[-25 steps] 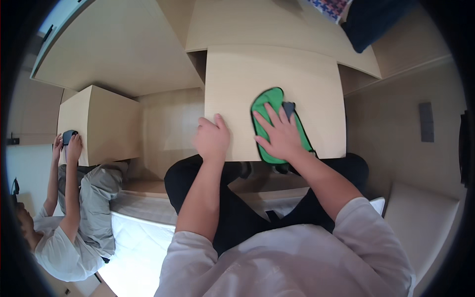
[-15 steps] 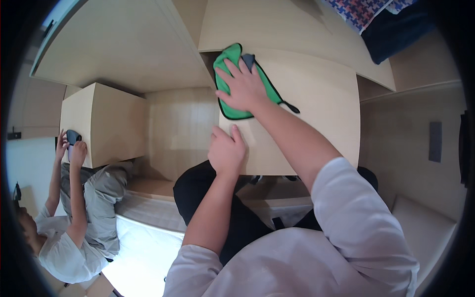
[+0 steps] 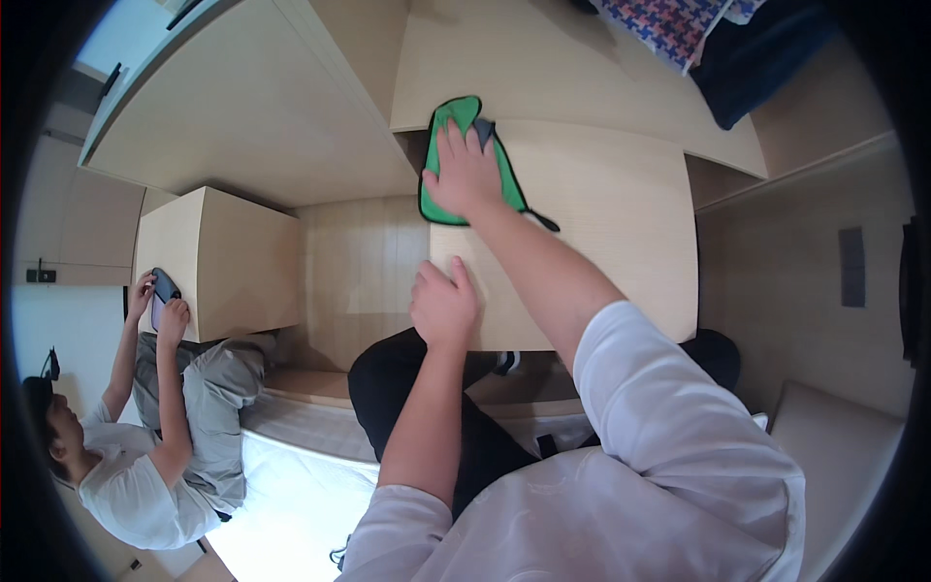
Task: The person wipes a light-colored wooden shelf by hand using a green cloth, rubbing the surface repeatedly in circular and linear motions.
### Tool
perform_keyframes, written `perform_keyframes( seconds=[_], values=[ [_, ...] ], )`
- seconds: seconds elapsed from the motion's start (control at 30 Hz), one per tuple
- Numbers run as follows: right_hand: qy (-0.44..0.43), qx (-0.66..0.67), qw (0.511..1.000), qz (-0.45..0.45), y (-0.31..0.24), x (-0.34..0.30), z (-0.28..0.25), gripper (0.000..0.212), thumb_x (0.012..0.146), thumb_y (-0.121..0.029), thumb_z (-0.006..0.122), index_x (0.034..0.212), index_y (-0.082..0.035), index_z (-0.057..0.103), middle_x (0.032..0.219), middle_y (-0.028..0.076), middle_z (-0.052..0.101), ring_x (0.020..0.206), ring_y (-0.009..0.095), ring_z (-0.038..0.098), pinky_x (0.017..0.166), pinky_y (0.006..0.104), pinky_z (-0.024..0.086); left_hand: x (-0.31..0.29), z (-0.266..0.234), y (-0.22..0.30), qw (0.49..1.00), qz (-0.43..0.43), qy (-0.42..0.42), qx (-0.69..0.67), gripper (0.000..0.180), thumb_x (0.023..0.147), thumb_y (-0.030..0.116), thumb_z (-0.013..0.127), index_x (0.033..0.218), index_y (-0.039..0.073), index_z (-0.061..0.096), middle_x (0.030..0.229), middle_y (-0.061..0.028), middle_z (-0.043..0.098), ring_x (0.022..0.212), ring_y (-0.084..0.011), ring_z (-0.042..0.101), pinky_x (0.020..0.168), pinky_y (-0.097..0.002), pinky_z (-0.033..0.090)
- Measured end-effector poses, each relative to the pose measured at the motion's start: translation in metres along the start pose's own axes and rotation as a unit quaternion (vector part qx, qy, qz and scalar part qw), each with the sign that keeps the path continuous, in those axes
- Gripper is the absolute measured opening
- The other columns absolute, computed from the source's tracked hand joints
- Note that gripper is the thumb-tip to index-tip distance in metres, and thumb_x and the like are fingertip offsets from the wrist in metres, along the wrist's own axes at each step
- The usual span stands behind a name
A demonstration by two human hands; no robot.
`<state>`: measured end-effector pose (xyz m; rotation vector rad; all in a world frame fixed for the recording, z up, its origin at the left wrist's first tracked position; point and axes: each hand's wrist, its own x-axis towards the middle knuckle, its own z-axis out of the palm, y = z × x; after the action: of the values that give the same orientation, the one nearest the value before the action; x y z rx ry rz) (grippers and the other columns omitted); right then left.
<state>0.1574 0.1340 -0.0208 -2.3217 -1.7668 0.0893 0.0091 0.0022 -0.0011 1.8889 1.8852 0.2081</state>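
Note:
A green cloth point(image 3: 434, 199) with a black border and a hanging loop lies on the pale wooden tabletop point(image 3: 601, 233). One grey patch of it shows beside my fingertips. My right hand point(image 3: 467, 177) presses flat on this cloth, fingers stretched out and pointing away from me. Closer to me, my left hand point(image 3: 443, 303) rests at the tabletop's left edge, its fingers curled in and its thumb sticking up. I see nothing in that hand. The undersides of both hands are hidden.
At left, a seated person point(image 3: 126, 466) holds a dark grey cloth point(image 3: 165, 284) against a wooden box-shaped cabinet point(image 3: 247, 262). Wooden panels point(image 3: 252, 107) rise around the table. Patterned fabric point(image 3: 664, 34) and dark fabric point(image 3: 752, 68) hang at the far right. My legs are under the tabletop.
The whole view has shifted slightly. Against the tabletop, my right hand and the green cloth have slid a little away and to the left. My left hand stays near the same edge.

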Motion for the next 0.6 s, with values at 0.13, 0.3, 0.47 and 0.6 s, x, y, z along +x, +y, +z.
perform_keyframes(
  seconds=[0.13, 0.3, 0.47, 0.6],
  values=[
    [-0.016, 0.022, 0.999, -0.042, -0.008, -0.086, -0.016, 0.078, 0.103, -0.048, 0.054, 0.167, -0.005, 0.039, 0.178, 0.013, 0.029, 0.159, 0.038, 0.032, 0.131, 0.0597, 0.023, -0.001, 0.002, -0.012, 0.996, 0.023, 0.050, -0.065, 0.052, 0.107, 0.053, 0.053, 0.110, 0.001, 0.057, 0.113, -0.0263, 0.069, 0.109, -0.0486, 0.068, 0.090, -0.0611, 0.054],
    [0.012, 0.063, 0.996, -0.060, -0.015, -0.193, -0.015, 0.074, 0.101, -0.044, 0.060, 0.164, -0.007, 0.045, 0.176, 0.012, 0.032, 0.158, 0.038, 0.033, 0.129, 0.0632, 0.025, 0.019, 0.030, -0.051, 0.982, 0.077, 0.129, -0.117, 0.056, 0.108, 0.047, 0.054, 0.137, 0.000, 0.060, 0.129, -0.0279, 0.068, 0.116, -0.0463, 0.068, 0.099, -0.0540, 0.055],
    [0.017, 0.125, 0.992, -0.020, -0.004, -0.265, -0.038, 0.073, 0.097, -0.038, 0.068, 0.163, -0.012, 0.048, 0.175, 0.011, 0.034, 0.159, 0.037, 0.032, 0.128, 0.0678, 0.025, 0.022, 0.030, -0.058, 0.881, 0.177, 0.100, -0.428, 0.049, 0.108, 0.033, 0.064, 0.141, -0.003, 0.059, 0.135, -0.0280, 0.065, 0.129, -0.0396, 0.063, 0.107, -0.0459, 0.051],
    [-0.012, 0.560, 0.825, 0.071, 0.055, -0.293, -0.027, 0.038, 0.100, -0.016, 0.066, 0.135, -0.004, 0.073, 0.156, 0.017, 0.060, 0.145, 0.038, 0.053, 0.127, 0.0491, 0.036, -0.035, 0.030, -0.021, 0.891, 0.376, 0.224, -0.121, 0.051, 0.102, 0.024, 0.067, 0.145, -0.002, 0.056, 0.150, -0.0275, 0.058, 0.146, -0.0432, 0.050, 0.124, -0.0591, 0.033]
  ],
)
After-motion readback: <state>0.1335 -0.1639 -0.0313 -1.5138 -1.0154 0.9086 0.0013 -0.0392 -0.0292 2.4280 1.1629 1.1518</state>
